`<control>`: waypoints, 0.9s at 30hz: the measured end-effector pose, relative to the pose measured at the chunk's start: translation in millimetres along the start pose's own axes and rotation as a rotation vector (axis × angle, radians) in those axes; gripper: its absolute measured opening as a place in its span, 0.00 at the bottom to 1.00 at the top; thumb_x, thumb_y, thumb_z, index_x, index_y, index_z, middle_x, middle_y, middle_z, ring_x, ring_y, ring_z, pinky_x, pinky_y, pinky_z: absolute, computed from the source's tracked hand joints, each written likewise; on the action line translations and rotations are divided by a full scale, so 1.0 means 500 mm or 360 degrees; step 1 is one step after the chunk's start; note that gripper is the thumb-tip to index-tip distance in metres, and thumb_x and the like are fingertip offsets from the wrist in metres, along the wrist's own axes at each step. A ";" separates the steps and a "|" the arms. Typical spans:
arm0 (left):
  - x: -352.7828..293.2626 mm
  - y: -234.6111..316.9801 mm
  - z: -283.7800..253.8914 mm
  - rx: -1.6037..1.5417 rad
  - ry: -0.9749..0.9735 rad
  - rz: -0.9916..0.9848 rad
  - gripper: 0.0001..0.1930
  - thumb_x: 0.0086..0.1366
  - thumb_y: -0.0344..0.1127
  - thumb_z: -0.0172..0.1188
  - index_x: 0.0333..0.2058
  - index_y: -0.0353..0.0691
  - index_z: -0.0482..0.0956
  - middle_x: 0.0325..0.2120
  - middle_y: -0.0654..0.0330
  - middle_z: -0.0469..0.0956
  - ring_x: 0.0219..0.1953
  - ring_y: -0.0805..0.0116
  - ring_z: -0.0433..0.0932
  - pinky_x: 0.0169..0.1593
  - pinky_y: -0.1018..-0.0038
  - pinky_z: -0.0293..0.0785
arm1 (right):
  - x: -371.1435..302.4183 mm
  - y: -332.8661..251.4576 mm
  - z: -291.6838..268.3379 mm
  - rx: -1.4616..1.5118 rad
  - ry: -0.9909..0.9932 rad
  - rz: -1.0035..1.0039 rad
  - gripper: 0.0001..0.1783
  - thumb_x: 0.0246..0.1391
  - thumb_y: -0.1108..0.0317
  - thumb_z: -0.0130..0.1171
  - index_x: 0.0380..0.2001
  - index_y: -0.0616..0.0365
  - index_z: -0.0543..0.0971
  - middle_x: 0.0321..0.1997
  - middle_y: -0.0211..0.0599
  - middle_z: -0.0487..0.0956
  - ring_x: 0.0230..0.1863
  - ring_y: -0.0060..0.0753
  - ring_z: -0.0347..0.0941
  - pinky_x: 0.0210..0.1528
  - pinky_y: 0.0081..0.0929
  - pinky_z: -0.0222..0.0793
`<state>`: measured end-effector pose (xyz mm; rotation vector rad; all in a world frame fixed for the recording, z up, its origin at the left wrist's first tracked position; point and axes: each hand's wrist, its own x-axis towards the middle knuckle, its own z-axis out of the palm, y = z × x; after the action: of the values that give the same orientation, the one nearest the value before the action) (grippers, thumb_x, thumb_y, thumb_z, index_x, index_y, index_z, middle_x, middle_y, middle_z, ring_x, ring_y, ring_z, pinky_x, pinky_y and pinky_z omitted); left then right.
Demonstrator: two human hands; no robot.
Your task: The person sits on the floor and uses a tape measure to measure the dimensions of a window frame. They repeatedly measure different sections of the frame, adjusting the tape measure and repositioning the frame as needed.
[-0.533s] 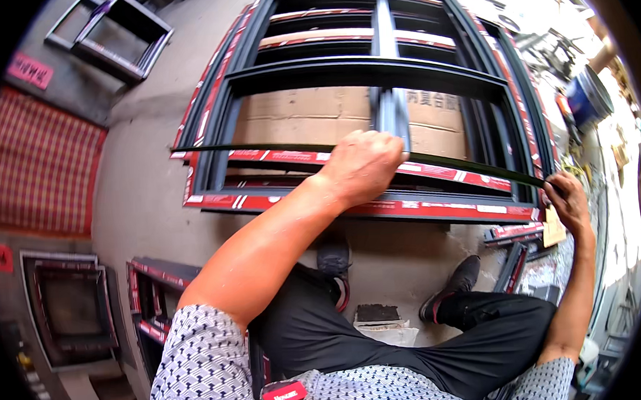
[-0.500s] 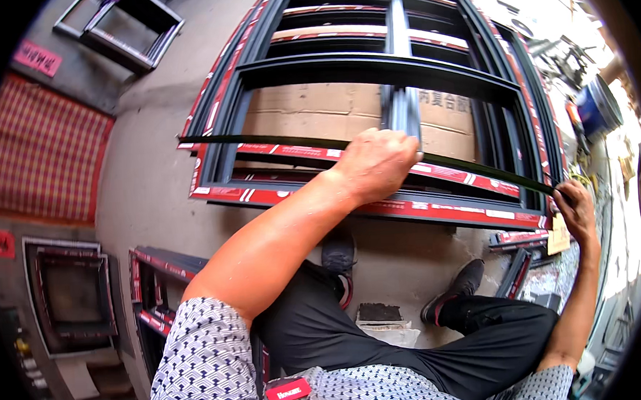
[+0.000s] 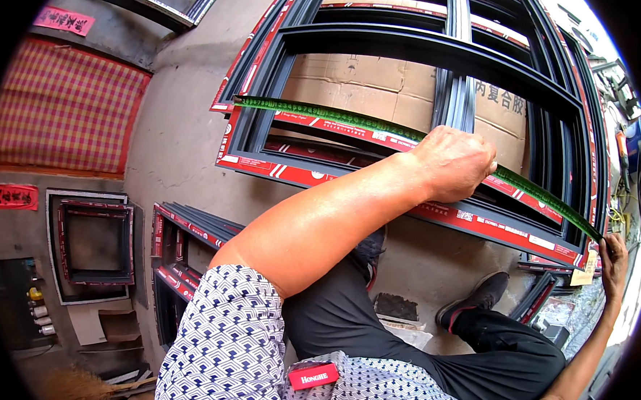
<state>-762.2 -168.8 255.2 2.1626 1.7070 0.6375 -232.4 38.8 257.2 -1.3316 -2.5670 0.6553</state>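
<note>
A green tape measure blade (image 3: 338, 119) with dark markings stretches across the near part of a dark grey window frame (image 3: 398, 29). Red-and-white protective film runs along the frame's edges. My left hand (image 3: 455, 162) is closed round the blade near its middle, knuckles up, above the near rail. At the frame's right corner, the fingers of my right hand (image 3: 615, 266) pinch the blade's right end. The left end of the blade reaches past the frame's left side, held by no hand. A brown cardboard sheet (image 3: 361, 82) shows through the frame's opening.
More red-taped frames (image 3: 191, 228) stand by my left leg, and another frame (image 3: 94, 244) leans on the wall. A checked curtain (image 3: 54, 105) hangs at far left. My shoe (image 3: 478, 300) rests on the floor below the frame. A broom (image 3: 84, 390) lies lower left.
The view has turned, so the frame sits further right and higher. The blade's face has rolled toward me, showing its green markings. Both hands keep their hold on it.
</note>
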 end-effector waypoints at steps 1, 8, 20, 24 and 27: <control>0.003 0.000 0.000 0.0027 -0.0006 0.0017 0.14 0.76 0.40 0.59 0.35 0.35 0.81 0.33 0.46 0.85 0.38 0.42 0.86 0.43 0.51 0.81 | -0.001 0.012 0.003 -0.0026 0.0017 -0.0015 0.08 0.73 0.72 0.61 0.43 0.69 0.77 0.39 0.37 0.73 0.41 0.30 0.71 0.48 0.25 0.68; 0.022 0.002 0.004 0.0014 0.0017 0.0051 0.13 0.74 0.39 0.60 0.34 0.35 0.82 0.32 0.45 0.85 0.37 0.42 0.86 0.41 0.52 0.82 | -0.004 0.043 -0.007 -0.0082 0.0084 0.0064 0.10 0.74 0.71 0.60 0.43 0.70 0.77 0.42 0.37 0.73 0.43 0.31 0.71 0.50 0.23 0.67; 0.021 0.013 0.009 -0.0032 -0.0212 -0.0003 0.10 0.70 0.35 0.60 0.34 0.33 0.83 0.31 0.43 0.85 0.38 0.39 0.86 0.43 0.50 0.82 | -0.036 0.176 -0.016 -0.0138 0.0184 0.0073 0.10 0.75 0.70 0.60 0.46 0.69 0.78 0.48 0.39 0.77 0.49 0.34 0.75 0.57 0.26 0.69; 0.022 0.012 0.015 -0.0044 -0.0236 -0.0014 0.10 0.70 0.35 0.60 0.34 0.34 0.83 0.32 0.42 0.86 0.38 0.39 0.87 0.43 0.50 0.82 | -0.040 0.184 -0.006 -0.0160 0.0285 0.0046 0.09 0.75 0.70 0.60 0.46 0.69 0.77 0.48 0.39 0.76 0.49 0.33 0.75 0.56 0.25 0.69; 0.019 0.014 0.013 -0.0050 -0.0229 -0.0019 0.09 0.69 0.34 0.60 0.34 0.34 0.84 0.32 0.43 0.86 0.38 0.39 0.87 0.44 0.50 0.82 | -0.036 0.197 -0.007 -0.0171 0.0305 0.0017 0.09 0.75 0.70 0.60 0.45 0.68 0.77 0.47 0.38 0.75 0.48 0.33 0.74 0.55 0.24 0.68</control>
<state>-751.2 -161.0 254.6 2.1201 1.6231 0.4893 -148.7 74.5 215.9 -1.3690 -2.4724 0.3752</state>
